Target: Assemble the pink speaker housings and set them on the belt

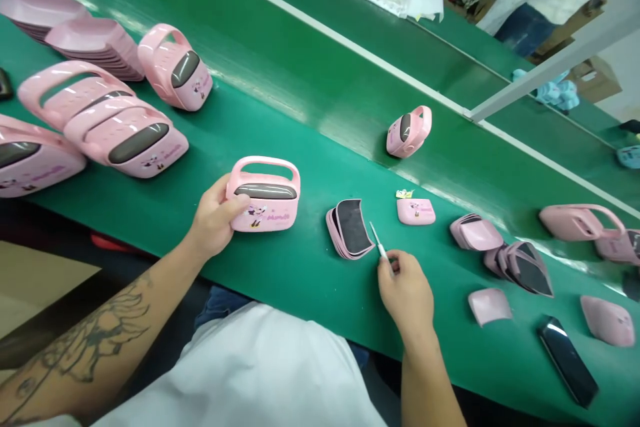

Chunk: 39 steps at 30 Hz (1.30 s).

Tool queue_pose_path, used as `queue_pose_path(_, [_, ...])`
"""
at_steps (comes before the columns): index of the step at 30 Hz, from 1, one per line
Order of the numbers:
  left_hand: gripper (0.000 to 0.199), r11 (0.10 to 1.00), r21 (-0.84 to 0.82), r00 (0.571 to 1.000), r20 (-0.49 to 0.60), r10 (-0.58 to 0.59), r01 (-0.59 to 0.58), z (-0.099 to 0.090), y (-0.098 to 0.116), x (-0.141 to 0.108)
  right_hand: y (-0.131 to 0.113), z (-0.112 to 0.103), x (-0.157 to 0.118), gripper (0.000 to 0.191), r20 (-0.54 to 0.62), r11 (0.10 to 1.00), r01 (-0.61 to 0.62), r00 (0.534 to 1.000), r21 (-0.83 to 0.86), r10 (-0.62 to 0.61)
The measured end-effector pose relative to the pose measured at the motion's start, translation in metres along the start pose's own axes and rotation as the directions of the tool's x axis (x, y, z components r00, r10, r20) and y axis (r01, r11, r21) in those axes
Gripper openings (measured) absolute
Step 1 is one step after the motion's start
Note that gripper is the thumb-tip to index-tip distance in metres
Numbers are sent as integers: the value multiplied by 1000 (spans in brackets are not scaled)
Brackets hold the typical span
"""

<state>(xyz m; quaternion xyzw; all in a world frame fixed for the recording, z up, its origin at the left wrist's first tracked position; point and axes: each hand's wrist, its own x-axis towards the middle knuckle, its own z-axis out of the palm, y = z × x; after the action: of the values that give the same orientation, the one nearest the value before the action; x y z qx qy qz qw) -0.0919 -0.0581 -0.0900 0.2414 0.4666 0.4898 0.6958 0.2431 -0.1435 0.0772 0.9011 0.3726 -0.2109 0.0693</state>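
My left hand [214, 217] grips the left side of a pink handled case [273, 213], its thumb on the printed front below a dark glossy window. The case is upright, handle up. In my right hand [406, 287] a thin white pointed tool [379, 243] is pinched, its tip pointing up and left. Just left of that tip lies a small stack of curved pink panels [340, 233] with a dark panel [353, 223] on top. Beyond the tool a printed pink panel [416, 211] lies on the green table [295, 287], touching a small yellow piece [405, 194].
Several pink cases [145, 143] and stacked pink trays [95, 47] stand at the left. One case [409, 132] stands farther back. To the right are curved panels [477, 233], dark-faced panels [530, 270] and a black phone [569, 360]. A white rail [325, 30] crosses behind.
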Motion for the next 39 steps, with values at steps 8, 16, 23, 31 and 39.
queue_pose_path(8, [55, 875, -408, 966, 122, -230, 260, 45, 27, -31, -11, -15, 1, 68, -51, 842, 6, 998, 539, 26])
queue_pose_path(16, [45, 810, -489, 946, 157, -283, 323, 61, 30, -41, -66, -16, -50, 32, -74, 656, 605, 758, 452, -648])
queue_pose_path(23, [55, 842, -456, 955, 73, -289, 289, 63, 29, -46, -93, -14, -53, 32, -128, 520, 846, 532, 118, -837])
queue_pose_path(31, [59, 906, -393, 984, 144, -107, 156, 61, 24, -48, -99, -9, -56, 34, -129, 524, 851, 524, 36, -842])
queue_pose_path(39, [67, 944, -330, 978, 204, 45, 25, 53, 15, -44, -100, -8, -57, 36, -127, 517, 856, 510, -23, -851])
